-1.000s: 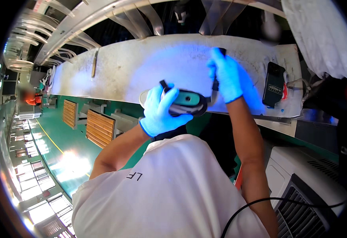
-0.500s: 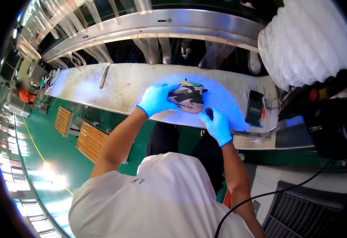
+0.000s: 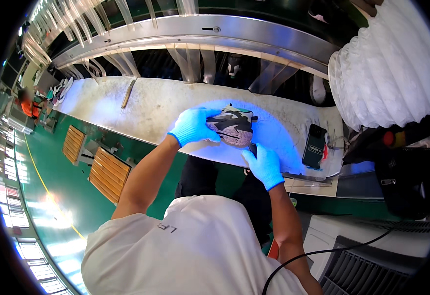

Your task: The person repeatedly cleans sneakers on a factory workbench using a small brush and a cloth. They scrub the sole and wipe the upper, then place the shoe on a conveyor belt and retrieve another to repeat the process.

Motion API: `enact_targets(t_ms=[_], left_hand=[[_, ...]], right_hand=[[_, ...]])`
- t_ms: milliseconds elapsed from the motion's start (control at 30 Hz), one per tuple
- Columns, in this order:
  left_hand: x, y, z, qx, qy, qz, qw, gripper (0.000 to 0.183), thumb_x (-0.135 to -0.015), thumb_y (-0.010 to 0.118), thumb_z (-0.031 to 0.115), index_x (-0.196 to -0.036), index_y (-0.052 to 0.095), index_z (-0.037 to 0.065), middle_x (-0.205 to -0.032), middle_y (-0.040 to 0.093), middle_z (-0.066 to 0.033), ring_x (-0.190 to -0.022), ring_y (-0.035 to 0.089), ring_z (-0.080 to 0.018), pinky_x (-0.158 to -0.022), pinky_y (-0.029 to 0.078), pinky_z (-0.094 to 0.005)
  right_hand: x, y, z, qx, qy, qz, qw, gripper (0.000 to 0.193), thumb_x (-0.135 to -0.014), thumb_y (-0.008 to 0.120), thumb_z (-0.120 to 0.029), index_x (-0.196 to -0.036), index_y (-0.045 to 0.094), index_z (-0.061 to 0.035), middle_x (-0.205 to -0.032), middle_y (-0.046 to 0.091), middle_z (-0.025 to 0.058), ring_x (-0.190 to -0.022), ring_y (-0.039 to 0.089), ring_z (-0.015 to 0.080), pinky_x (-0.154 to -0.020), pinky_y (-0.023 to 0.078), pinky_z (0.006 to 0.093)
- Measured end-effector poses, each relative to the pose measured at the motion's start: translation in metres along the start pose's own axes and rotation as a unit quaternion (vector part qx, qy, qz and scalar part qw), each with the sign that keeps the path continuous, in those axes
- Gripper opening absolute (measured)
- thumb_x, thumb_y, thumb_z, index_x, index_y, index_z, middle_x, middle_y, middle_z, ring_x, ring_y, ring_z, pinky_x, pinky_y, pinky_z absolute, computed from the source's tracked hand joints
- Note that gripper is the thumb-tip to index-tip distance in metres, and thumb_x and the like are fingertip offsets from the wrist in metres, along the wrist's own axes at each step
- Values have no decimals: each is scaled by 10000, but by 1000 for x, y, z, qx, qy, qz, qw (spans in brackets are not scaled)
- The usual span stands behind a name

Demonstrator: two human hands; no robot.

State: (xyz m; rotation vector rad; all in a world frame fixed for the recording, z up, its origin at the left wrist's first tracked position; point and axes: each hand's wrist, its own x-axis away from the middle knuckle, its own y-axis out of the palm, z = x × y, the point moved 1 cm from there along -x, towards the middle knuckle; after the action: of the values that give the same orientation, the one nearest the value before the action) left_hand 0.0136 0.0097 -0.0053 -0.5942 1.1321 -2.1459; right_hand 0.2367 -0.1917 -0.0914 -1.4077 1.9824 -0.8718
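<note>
My left hand point(image 3: 193, 127), in a glove lit bright blue, grips a grey, black and pinkish sneaker point(image 3: 233, 132) by one end. The sneaker is held on its side over the pale worktable point(image 3: 170, 98), within a patch of blue light. My right hand point(image 3: 265, 166), gloved alike, is closed around a small dark-handled tool point(image 3: 253, 147). Its upper end is at the sneaker's near edge, and I cannot tell whether it touches. The tool's working end is too small and hidden to name.
A dark phone point(image 3: 315, 146) lies right on the table, a thin stick-like tool point(image 3: 128, 93) farther left. Behind runs a steel rail point(image 3: 185, 30) with clear strips. A white ribbed duct point(image 3: 392, 69) and black bag point(image 3: 412, 182) crowd the right. Slatted wooden platforms point(image 3: 109, 172) stand left.
The sneaker has tipped slightly in my left hand, showing more of its pinkish side. My right hand has moved slightly left and down, bringing the dark tool close to the sneaker's near edge.
</note>
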Motion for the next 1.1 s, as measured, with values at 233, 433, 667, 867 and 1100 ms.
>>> enact_targets(t_ms=[233, 433, 667, 867, 1100], left_hand=[[11, -1, -5, -9, 97, 32, 995, 920, -662, 1025, 409, -1486, 739, 116, -1351, 774, -209, -1224, 744, -426, -1068, 596, -493], [35, 5, -57, 224, -2, 8, 974, 858, -668, 1054, 264, -1422, 741, 2, -1336, 790, -202, -1146, 792, -270, -1041, 622, -421], [40, 12, -11, 679, -37, 140, 720, 597, -824, 968, 67, -1357, 748, -90, -1213, 828, -132, -1080, 798, -236, -1007, 652, -424], [13, -182, 88, 302, 152, 459, 822, 620, -723, 1056, 191, -1246, 798, -19, -1163, 821, -100, -1088, 778, -201, -936, 640, -381], [-155, -388, 179, -235, 246, 646, 684, 593, -854, 898, 396, -1395, 772, 190, -1412, 703, -121, -1323, 654, -373, -1113, 569, -484]], right_hand=[[-4, -45, 12, -6, 126, 11, 992, 584, -967, 814, -504, -1246, 767, 7, -1137, 789, 312, -1075, 773, 495, -923, 604, 560], [-56, -41, 45, 14, 90, 271, 958, 668, -926, 904, -270, -1480, 624, -25, -1384, 689, 286, -1265, 674, 498, -1065, 571, 522], [-57, -17, 93, -15, 59, 349, 935, 681, -918, 913, -246, -1489, 615, -26, -1427, 659, 285, -1357, 615, 490, -1158, 509, 571], [-54, -23, 80, 41, 9, 366, 930, 672, -910, 915, -210, -1484, 636, 2, -1406, 655, 250, -1222, 688, 412, -995, 630, 458], [-50, -24, 73, 4, 40, 335, 941, 704, -903, 930, -216, -1509, 617, -43, -1409, 666, 238, -1232, 704, 416, -1016, 627, 471]])
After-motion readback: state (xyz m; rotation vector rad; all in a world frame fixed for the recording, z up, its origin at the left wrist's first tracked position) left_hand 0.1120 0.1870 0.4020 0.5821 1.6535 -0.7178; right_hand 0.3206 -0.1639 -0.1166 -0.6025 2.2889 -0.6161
